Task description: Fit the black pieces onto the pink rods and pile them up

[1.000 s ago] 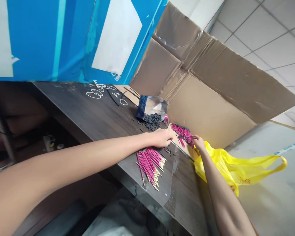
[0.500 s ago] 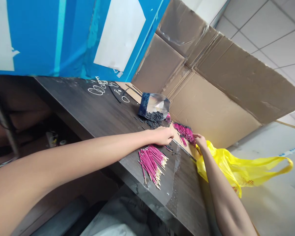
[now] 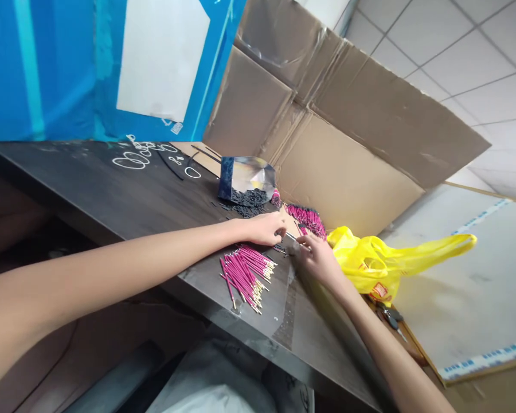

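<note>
My left hand (image 3: 267,228) is closed with curled fingers above the dark table; whatever is in it is too small to make out. Close by on the right, my right hand (image 3: 319,259) bends its fingers toward the left fingertips. A thin pale sliver shows between the two hands; I cannot tell what it is. Just below my left hand lies a fanned pile of magenta wires (image 3: 243,278) with gold-coloured ends. Behind the hands, a bundle of magenta wires with black ends (image 3: 307,219) rests on a cardboard strip. Short black tubes (image 3: 250,198) spill from an open pouch (image 3: 226,179).
A yellow plastic bag (image 3: 370,264) sits at the right table edge, with keys (image 3: 389,314) below it. Cardboard (image 3: 348,178) walls the back, and a blue-wrapped box (image 3: 69,86) stands left. White rubber bands (image 3: 131,160) lie on the dark table (image 3: 163,195).
My right hand has come left and nearer, from the black-ended bundle to beside my left hand. The left hand stays near the same spot. The view has swung right.
</note>
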Demonstrator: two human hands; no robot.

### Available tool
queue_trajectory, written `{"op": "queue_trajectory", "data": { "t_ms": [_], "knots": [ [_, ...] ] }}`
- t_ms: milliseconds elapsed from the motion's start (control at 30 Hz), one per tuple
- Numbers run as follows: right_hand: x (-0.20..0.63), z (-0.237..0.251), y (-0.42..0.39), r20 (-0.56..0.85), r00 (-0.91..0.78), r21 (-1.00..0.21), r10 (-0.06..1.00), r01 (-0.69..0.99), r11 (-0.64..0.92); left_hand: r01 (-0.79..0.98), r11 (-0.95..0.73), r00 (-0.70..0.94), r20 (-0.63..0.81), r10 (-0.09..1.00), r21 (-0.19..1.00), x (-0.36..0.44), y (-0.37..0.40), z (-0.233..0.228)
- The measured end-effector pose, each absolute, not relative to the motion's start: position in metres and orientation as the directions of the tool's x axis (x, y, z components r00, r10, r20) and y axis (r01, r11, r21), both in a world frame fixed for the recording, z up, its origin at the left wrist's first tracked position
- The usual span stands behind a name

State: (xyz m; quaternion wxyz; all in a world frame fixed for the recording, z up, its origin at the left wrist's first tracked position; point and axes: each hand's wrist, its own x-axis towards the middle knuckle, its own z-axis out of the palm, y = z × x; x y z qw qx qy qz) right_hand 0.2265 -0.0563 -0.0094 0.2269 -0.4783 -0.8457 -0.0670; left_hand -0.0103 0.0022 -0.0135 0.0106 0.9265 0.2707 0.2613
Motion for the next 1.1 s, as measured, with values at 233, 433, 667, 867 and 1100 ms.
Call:
{"op": "queue_trajectory", "data": {
  "t_ms": [233, 433, 667, 867, 1100],
  "knots": [
    [0.212, -0.042, -0.082, 0.492, -0.38, -0.213, 0.783, 0.819, 0.532, 0.423, -0.871, 0.813, 0.318, 0.487, 0.252, -0.015, 0.001, 0.001],
    [0.204, -0.039, -0.082, 0.472, -0.407, -0.192, 0.782, 0.819, 0.542, 0.445, -0.846, 0.834, 0.207, 0.511, 0.295, -0.021, -0.004, 0.012],
    [0.205, -0.041, -0.077, 0.485, -0.401, -0.222, 0.777, 0.803, 0.553, 0.489, -0.8, 0.816, 0.141, 0.56, 0.347, -0.021, -0.006, 0.006],
    [0.204, -0.038, -0.075, 0.465, -0.403, -0.239, 0.788, 0.8, 0.55, 0.528, -0.754, 0.809, 0.038, 0.586, 0.389, -0.018, -0.007, 0.014],
    [0.204, -0.042, -0.08, 0.463, -0.427, -0.147, 0.777, 0.828, 0.542, 0.615, -0.693, 0.744, 0.015, 0.668, 0.377, -0.049, 0.004, 0.041]
  ]
}}
